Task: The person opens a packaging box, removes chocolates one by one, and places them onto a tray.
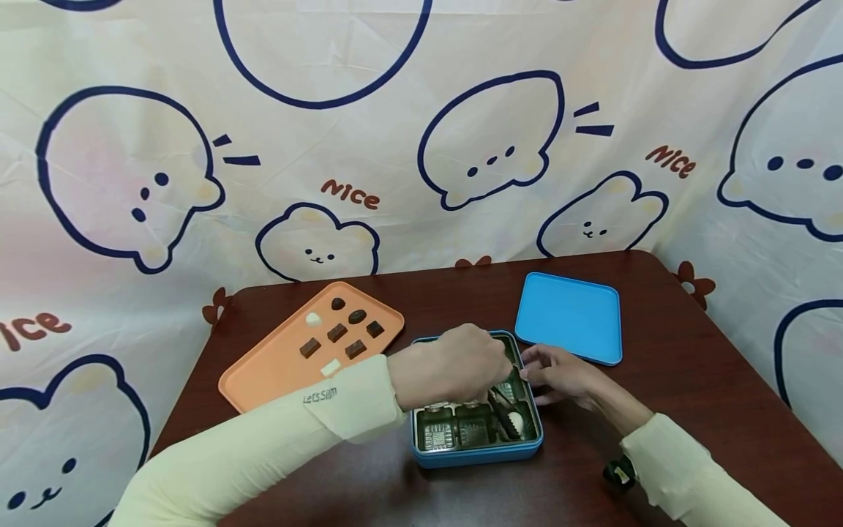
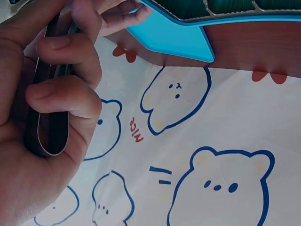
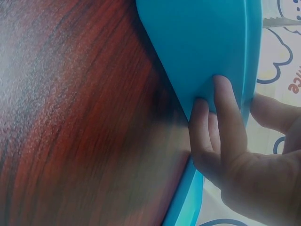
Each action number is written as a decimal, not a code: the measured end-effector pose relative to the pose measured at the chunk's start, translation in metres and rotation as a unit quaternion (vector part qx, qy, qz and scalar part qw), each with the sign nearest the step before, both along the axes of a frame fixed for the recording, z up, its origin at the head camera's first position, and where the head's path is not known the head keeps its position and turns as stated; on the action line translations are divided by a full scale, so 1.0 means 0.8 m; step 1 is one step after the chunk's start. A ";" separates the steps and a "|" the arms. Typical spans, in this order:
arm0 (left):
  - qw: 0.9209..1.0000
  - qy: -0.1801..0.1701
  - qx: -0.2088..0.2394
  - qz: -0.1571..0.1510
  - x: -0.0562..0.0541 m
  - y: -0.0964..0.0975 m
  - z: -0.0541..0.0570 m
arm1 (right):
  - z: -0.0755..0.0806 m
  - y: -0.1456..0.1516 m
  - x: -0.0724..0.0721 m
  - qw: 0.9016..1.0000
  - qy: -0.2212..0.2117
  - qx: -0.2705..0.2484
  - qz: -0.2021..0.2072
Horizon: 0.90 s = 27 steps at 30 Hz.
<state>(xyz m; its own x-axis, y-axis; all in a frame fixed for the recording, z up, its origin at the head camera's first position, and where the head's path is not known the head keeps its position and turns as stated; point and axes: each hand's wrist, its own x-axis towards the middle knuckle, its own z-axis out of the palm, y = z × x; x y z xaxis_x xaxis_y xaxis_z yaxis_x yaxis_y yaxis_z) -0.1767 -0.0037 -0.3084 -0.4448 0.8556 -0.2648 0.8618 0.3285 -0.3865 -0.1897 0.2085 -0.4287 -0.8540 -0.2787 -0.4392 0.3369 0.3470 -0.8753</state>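
My left hand [image 1: 454, 366] reaches over a blue tin box [image 1: 477, 457] with a divided liner. In the left wrist view its fingers curl round a pair of tongs [image 2: 32, 127], a dark strip bent into a U. Within the near right compartment, the dark ends of the tongs lie beside a white rounded piece [image 1: 516, 423]; whether they grip it is unclear. At the box's right side, my right hand [image 1: 560, 377] holds the wall, fingers against the outside and thumb at the rim. The left forearm hides part of the box.
An orange tray [image 1: 263, 373] on the left bears several dark, brown and white chocolates [image 1: 337, 333]. Behind the box to the right lies a blue lid [image 1: 569, 318]. The brown table [image 1: 448, 300] meets a printed cloth backdrop [image 1: 395, 146].
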 end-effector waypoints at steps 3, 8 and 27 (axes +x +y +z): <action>1.000 -0.009 -0.006 0.019 -0.002 -0.003 0.006 | 0.000 -0.001 0.000 1.000 0.000 0.002 -0.003; 0.999 -0.035 0.006 0.040 -0.009 -0.012 0.020 | 0.000 -0.001 0.000 1.000 0.000 0.002 -0.003; 0.982 -0.116 0.068 0.135 -0.055 -0.066 0.052 | 0.001 -0.002 0.003 1.000 -0.002 0.008 -0.006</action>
